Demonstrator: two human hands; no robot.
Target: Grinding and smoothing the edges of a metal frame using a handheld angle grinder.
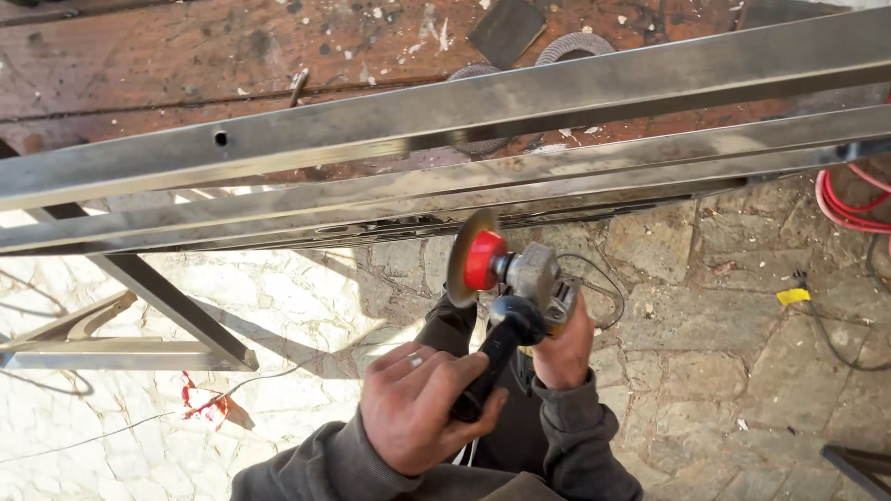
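- The left hand (413, 408) is nearest to the camera. Its fingers (436, 366) are curled tight around the black side handle (497, 357) of an angle grinder (529, 283). A ring shows on one finger.
- The right hand (561, 348) is just beside the left one, a little farther off. It is wrapped around the grey body of the grinder from below. Its fingers are mostly hidden behind the tool, so how they close cannot be seen fully, but the hand has a firm hold on it.
- Both arms wear dark grey sleeves (566, 436).
- The grinder sits just above both hands. Its round disc (464, 255) has a red middle part and stands on edge, facing left.
- The top edge of the disc is right at the underside of a long steel bar (371, 199). It is hard to tell if they touch.
- A thin black cord (599, 278) loops out to the right of the grinder.
- Below the hands is a stone floor (705, 306). A small yellow scrap (794, 296) lies on it, well to the right of the fingers.
- Far to the right, red hoses (840, 209) curl on the floor.
- To the left of the fingers stands a slanted metal frame (158, 297), with a red scrap (200, 399) near its foot.
- Beyond the first bar, a second steel bar (445, 116) runs the same way. It has a small hole (220, 137) near its left end.
- Farthest off is a brown table (186, 56) with white crumbs and round grinding discs (575, 44) on it.
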